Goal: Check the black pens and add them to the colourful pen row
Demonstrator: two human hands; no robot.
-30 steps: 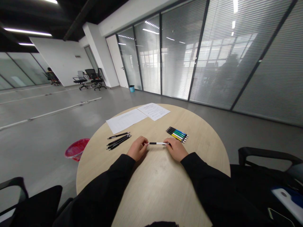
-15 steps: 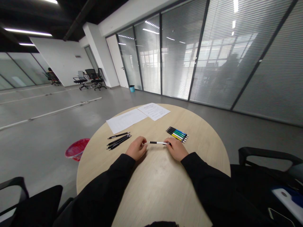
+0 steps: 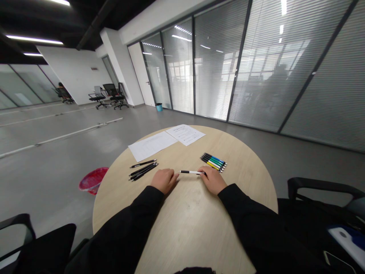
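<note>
**Left hand (image 3: 163, 181):** resting on the bench (image 3: 185, 232), fingers loosely curled, holding nothing. Its fingertips have drawn back from the left tip of the pen and now lie just apart from it; half a second earlier they were almost at it.

**Right hand (image 3: 212, 180):** resting on the bench, fingers at the pen's right end. Whether they grip the pen or only touch it cannot be told. Position unchanged.

**Pen (image 3: 191, 172):** white and black, lying nearly level between the hands, its right end at the right fingers. It has not shifted.

**Black sleeves (image 3: 256, 228):** on both forearms, running to the lower corners.

**Near the hands, on the bench:**
- Coloured pens (image 3: 213, 162): a tight group with blue, green and yellow barrels, just beyond the right hand.
- Black pens (image 3: 143, 171): a close bunch beyond and left of the left hand.
- Single black pen (image 3: 143, 163): just beyond that bunch, separate from it.
- Two paper sheets (image 3: 152, 146): at the far side, edges meeting the second sheet (image 3: 185, 134).

**Around the bench:**
- Red bin (image 3: 93, 180): on the floor, left of the bench.
- Black chair arm (image 3: 319, 183): at right.
- Office chairs (image 3: 108, 95): far off, by the wall.
- Seated person (image 3: 64, 93): far left.
- Glass wall with blinds (image 3: 256, 64): along the right.
</note>
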